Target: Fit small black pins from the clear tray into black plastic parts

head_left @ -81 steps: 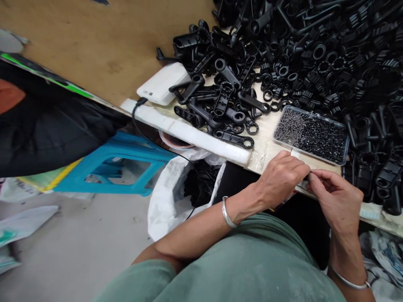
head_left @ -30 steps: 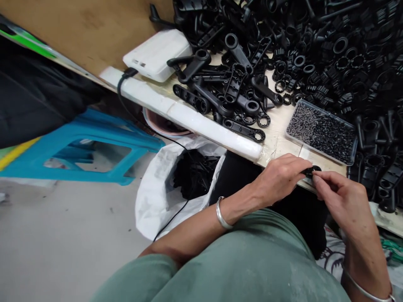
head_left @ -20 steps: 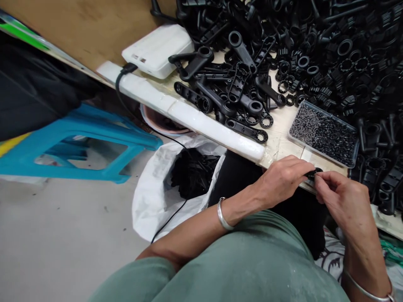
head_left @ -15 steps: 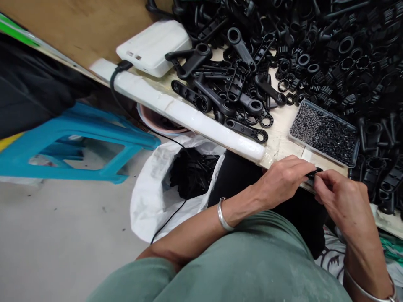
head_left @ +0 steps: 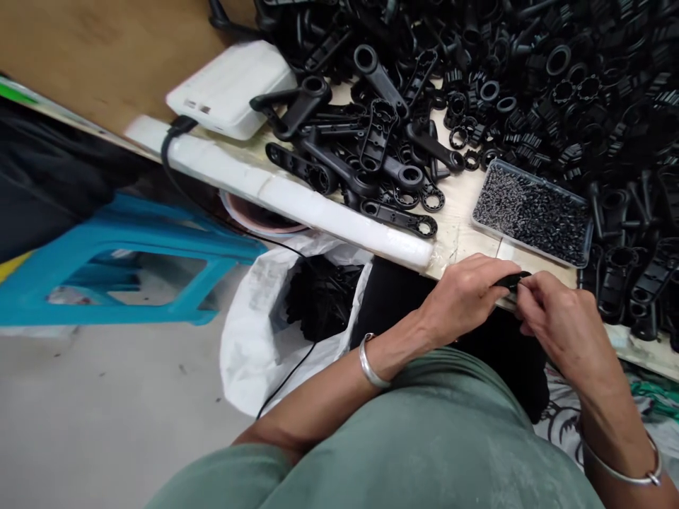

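Note:
Just over the table's front edge, my left hand [head_left: 467,293] is closed on a small black plastic part [head_left: 512,280], which looks rounded and is mostly covered by fingers. My right hand [head_left: 565,318] pinches at the same part from the other side, its fingertips touching it; whether a smaller piece sits between them is hidden. Beyond the hands lies a clear plastic box [head_left: 480,220] with small grey metal bits in its left portion and small black bits in its right. Black plastic crank-like arms [head_left: 379,134] lie to the left of the box, and black toothed rings [head_left: 469,161] lie behind it.
A large heap of black parts [head_left: 530,63] covers the back of the table. At left are a white power bank [head_left: 228,92] with a black cable and a white padded edge strip [head_left: 297,201]. Below stand a blue stool [head_left: 132,311] and a white sack [head_left: 244,353] holding black pieces.
The view has shifted slightly, so the table items sit further left. Both hands stay together at the edge, and more of the black part shows between my fingers.

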### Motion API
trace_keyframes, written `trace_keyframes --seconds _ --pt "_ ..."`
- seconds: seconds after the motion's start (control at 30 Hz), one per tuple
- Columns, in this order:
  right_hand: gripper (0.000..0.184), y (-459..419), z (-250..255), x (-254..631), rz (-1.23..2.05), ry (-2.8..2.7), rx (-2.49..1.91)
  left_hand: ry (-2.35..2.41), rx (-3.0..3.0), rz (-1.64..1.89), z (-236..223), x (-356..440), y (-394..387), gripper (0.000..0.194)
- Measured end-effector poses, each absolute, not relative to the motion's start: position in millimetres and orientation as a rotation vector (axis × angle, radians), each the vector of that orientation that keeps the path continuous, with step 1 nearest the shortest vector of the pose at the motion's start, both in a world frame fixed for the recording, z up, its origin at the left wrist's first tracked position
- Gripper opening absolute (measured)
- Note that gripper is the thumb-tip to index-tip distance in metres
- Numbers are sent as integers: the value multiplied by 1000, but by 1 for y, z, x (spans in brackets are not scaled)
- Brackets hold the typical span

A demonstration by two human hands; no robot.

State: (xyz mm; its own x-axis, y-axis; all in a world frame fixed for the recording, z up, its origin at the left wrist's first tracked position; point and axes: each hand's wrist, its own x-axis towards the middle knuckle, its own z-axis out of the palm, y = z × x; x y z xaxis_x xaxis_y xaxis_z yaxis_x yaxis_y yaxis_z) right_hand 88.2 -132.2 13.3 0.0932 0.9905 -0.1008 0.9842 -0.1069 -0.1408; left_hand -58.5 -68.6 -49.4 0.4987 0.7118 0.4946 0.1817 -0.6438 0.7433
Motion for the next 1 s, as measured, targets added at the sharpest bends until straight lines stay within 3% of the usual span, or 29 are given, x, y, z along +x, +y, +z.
trace_keyframes --seconds 0.13,0.2,0.37,0.67,1.0 --pt "14 -128 16 71 -122 -2160 -2457 721 2139 1130 -49 -57 -70 19" --pt "15 -125 16 73 16 -2112 -2426 719 2148 1125 -49 -57 -70 21" --pt "22 -134 7 103 851 -1488 -2090 708 2050 1210 -47 -58 -73 21" --pt "51 -146 -3 88 966 -743 -1518 682 1928 1415 -37 -50 -86 13" --pt "48 -132 1 72 910 -486 -1425 711 1901 1520 -36 -45 -94 14"
